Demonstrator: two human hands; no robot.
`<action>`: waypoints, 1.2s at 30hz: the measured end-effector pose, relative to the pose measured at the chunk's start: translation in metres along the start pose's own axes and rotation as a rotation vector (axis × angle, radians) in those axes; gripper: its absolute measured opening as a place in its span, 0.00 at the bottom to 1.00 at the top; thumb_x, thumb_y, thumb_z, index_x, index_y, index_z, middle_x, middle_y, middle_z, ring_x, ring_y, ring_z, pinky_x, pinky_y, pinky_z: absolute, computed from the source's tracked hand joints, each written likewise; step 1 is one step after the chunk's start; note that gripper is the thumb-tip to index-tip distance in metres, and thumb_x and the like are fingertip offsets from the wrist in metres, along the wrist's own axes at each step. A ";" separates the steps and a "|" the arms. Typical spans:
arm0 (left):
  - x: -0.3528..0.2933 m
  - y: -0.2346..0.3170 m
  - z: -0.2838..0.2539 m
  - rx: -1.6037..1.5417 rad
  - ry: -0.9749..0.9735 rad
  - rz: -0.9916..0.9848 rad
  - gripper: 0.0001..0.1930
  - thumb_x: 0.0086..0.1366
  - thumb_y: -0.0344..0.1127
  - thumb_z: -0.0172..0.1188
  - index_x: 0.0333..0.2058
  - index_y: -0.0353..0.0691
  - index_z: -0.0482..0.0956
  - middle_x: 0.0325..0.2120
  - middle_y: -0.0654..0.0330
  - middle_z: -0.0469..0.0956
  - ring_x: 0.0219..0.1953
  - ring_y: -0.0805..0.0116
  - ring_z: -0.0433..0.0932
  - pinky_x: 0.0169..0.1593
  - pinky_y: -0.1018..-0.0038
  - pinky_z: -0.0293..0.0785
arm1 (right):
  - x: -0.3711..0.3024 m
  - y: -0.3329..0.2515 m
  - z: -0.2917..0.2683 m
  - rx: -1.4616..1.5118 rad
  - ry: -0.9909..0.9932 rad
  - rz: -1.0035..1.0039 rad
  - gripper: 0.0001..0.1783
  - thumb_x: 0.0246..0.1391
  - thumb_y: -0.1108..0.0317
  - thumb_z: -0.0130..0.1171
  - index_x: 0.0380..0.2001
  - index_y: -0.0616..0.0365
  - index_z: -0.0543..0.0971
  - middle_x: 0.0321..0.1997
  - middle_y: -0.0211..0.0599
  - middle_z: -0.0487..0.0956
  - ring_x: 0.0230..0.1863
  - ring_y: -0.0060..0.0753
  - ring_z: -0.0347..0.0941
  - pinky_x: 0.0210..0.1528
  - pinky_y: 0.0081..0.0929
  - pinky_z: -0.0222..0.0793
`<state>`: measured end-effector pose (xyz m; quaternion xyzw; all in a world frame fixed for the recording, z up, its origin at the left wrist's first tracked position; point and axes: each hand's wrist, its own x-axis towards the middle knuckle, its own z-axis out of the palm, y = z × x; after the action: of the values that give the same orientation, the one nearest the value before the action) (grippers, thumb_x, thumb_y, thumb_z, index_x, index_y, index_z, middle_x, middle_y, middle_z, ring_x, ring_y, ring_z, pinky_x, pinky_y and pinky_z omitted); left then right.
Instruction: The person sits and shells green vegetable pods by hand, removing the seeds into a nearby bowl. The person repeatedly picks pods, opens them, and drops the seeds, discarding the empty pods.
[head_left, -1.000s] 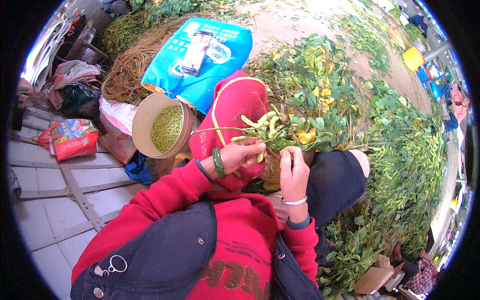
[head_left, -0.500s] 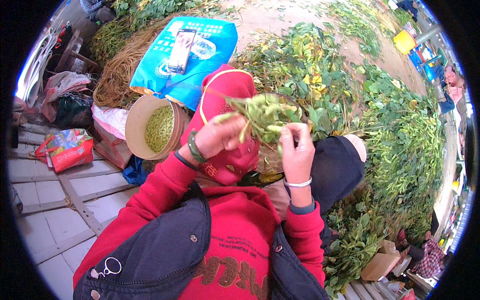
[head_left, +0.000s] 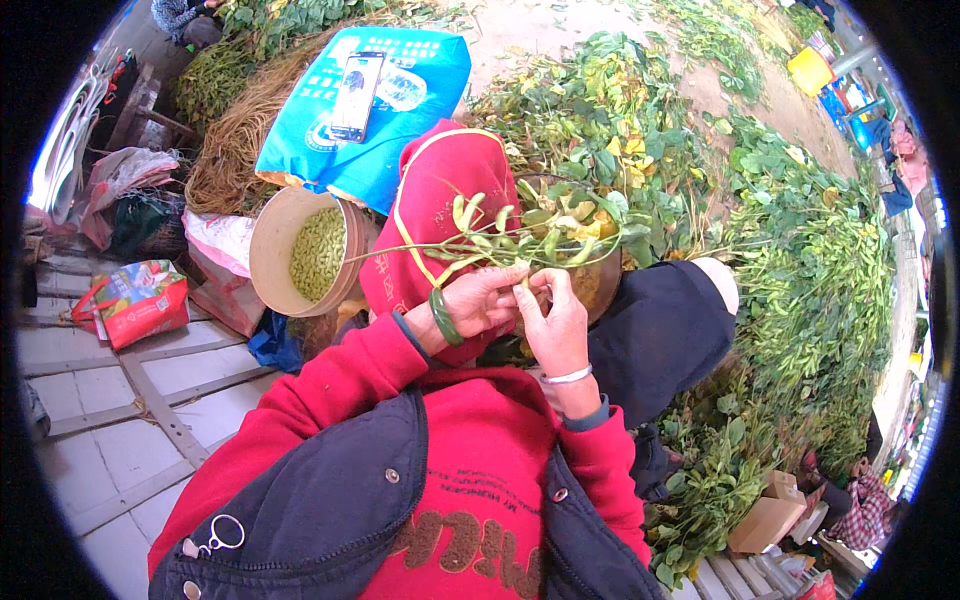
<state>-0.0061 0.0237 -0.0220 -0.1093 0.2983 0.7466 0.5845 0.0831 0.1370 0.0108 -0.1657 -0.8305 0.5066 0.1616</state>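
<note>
A bean stalk [head_left: 490, 241] with green pods and leaves lies across my lap, its thin stem reaching out to the left. My left hand [head_left: 478, 303], with a green bangle at the wrist, is closed on the stalk from below. Against its fingertips, my right hand [head_left: 556, 328], wearing a silver bracelet, pinches a green bean pod [head_left: 525, 279], which the fingers partly cover. Red cloth [head_left: 430, 190] with yellow trim covers my knee under the stalk. A round basin, mostly hidden by leaves and my hands, stands beyond them.
To the left stands a beige bucket [head_left: 268, 255] holding shelled green beans [head_left: 318, 254]. Behind it, a phone [head_left: 357, 97] rests on a blue sack [head_left: 420, 75]. Heaped bean plants [head_left: 800, 260] spread along the right. A red bag [head_left: 145, 303] sits at far left; another person [head_left: 185, 18] is at upper left.
Both hands have come down closer to my body and together. The stalk, bunched and raised before, now lies spread sideways above them.
</note>
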 end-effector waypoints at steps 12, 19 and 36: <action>-0.003 -0.003 0.001 0.343 0.079 0.163 0.10 0.63 0.39 0.52 0.24 0.42 0.73 0.11 0.72 0.64 0.10 0.83 0.55 0.15 0.84 0.50 | -0.007 0.011 0.003 0.213 -0.296 0.321 0.11 0.57 0.67 0.37 0.36 0.61 0.67 0.18 0.44 0.74 0.22 0.42 0.73 0.28 0.37 0.67; -0.009 -0.004 0.014 0.413 0.131 0.196 0.10 0.63 0.39 0.53 0.26 0.41 0.74 0.13 0.72 0.67 0.12 0.84 0.60 0.17 0.86 0.55 | -0.014 0.028 0.014 0.218 -0.320 0.289 0.08 0.57 0.71 0.37 0.32 0.61 0.67 0.20 0.34 0.68 0.21 0.21 0.62 0.25 0.21 0.60; -0.012 -0.003 0.006 0.274 -0.068 0.101 0.08 0.62 0.32 0.50 0.36 0.33 0.71 0.23 0.61 0.74 0.25 0.73 0.74 0.30 0.78 0.71 | -0.006 0.007 -0.001 0.351 -0.249 0.375 0.09 0.56 0.72 0.38 0.34 0.64 0.67 0.19 0.41 0.74 0.22 0.32 0.74 0.25 0.32 0.69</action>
<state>0.0014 0.0181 -0.0126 0.0117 0.3825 0.7306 0.5655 0.0893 0.1385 0.0049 -0.2224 -0.6985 0.6801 -0.0116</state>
